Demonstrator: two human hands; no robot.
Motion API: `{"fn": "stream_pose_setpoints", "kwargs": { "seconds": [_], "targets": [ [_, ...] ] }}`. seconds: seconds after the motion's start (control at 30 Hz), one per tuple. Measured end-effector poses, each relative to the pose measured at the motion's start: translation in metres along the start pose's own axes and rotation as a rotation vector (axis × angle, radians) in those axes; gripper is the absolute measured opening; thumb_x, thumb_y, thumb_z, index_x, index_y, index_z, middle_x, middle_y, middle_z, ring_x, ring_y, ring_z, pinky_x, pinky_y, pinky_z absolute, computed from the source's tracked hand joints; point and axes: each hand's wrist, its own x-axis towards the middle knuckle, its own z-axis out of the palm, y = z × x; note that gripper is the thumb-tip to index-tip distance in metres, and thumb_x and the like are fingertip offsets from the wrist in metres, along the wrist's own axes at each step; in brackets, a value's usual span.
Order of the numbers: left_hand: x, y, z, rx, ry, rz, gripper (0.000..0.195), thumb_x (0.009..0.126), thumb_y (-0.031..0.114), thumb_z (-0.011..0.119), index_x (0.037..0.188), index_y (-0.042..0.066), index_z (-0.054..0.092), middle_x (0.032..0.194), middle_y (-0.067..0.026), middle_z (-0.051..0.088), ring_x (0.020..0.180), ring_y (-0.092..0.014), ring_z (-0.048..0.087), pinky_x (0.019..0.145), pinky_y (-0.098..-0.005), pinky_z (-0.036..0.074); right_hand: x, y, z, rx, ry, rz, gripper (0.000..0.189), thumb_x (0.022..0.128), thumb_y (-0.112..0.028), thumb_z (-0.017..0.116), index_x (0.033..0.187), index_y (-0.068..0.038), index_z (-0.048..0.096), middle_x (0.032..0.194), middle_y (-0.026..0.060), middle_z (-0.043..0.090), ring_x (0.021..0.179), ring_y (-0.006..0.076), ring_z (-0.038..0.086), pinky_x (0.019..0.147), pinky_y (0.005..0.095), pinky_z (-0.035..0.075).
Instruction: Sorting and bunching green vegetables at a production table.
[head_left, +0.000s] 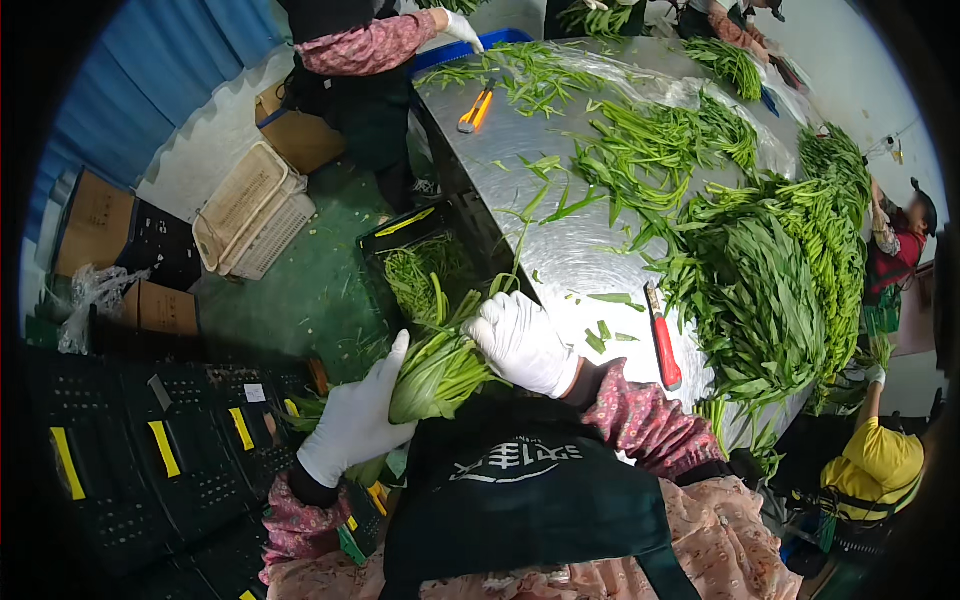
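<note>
My left hand, in a white glove, holds a bunch of leafy green stems in front of my dark apron, its thumb pointing up. My right hand, also gloved, is closed at the upper right side of the bunch, with thin stems showing above its fingers. Beyond the bunch, a black crate holds loose green trimmings. On the metal table to the right lie a red utility knife and cut leaf pieces. A large heap of leafy greens lies farther right.
An orange utility knife and scattered greens lie on the far table. A co-worker stands at its left side; several others work beyond and at right. Black crates with yellow marks are at left, near cardboard boxes and a beige basket.
</note>
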Motion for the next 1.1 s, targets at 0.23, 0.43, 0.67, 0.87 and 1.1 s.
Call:
{"fn": "stream_pose_setpoints", "kwargs": {
  "seconds": [0.23,0.43,0.67,0.87,1.1],
  "targets": [
    [-0.002,-0.007,-0.002,-0.185,0.020,-0.033,0.103,0.067,0.022,0.072,0.152,0.012,0.016,0.105,-0.0237,0.065,0.094,-0.041,0.064,0.085,-0.0409,0.051,0.008,0.012,0.014,-0.022,0.063,-0.009,0.009,0.077,-0.012,0.058,0.085,-0.008,0.055,0.080,0.0086,0.049,0.074,0.0257,0.051,0.065,0.0372,0.042],
    [-0.027,-0.030,-0.006,-0.286,-0.015,-0.118,0.103,0.066,0.019,0.071,0.152,0.010,0.016,0.126,-0.0240,0.056,0.103,-0.038,0.061,0.088,-0.0413,0.051,-0.040,0.132,0.022,-0.130,0.235,0.596,0.014,0.079,-0.005,0.060,0.092,-0.002,0.055,0.088,0.0163,0.056,0.079,0.0370,0.057,0.067,0.0435,0.049],
    [-0.019,-0.023,0.004,-0.089,0.155,-0.041,0.104,0.061,0.014,0.073,0.151,0.009,0.021,0.102,-0.0233,0.064,0.088,-0.040,0.064,0.078,-0.0408,0.052,0.018,0.014,0.012,0.565,-0.021,0.182,0.047,0.074,-0.043,0.076,0.104,-0.009,0.063,0.101,0.0110,0.058,0.093,0.0304,0.055,0.085,0.0415,0.045],
    [-0.024,-0.017,0.001,-0.017,0.145,-0.023,0.103,0.060,0.015,0.074,0.150,0.006,0.024,0.104,-0.0227,0.063,0.087,-0.038,0.065,0.077,-0.0405,0.052,0.009,0.001,0.040,0.849,0.079,0.253,0.026,0.074,-0.028,0.076,0.091,-0.011,0.069,0.082,0.0046,0.056,0.082,0.0241,0.054,0.076,0.0340,0.042],
    [-0.029,-0.021,0.001,-0.101,-0.017,-0.110,0.107,0.063,0.020,0.074,0.152,0.006,0.015,0.116,-0.0195,0.058,0.089,-0.035,0.064,0.073,-0.0395,0.052,-0.006,0.040,0.039,-0.076,0.154,0.380,0.020,0.081,-0.020,0.068,0.090,-0.007,0.056,0.085,0.0112,0.054,0.076,0.0311,0.054,0.064,0.0405,0.044]
  ]
}}
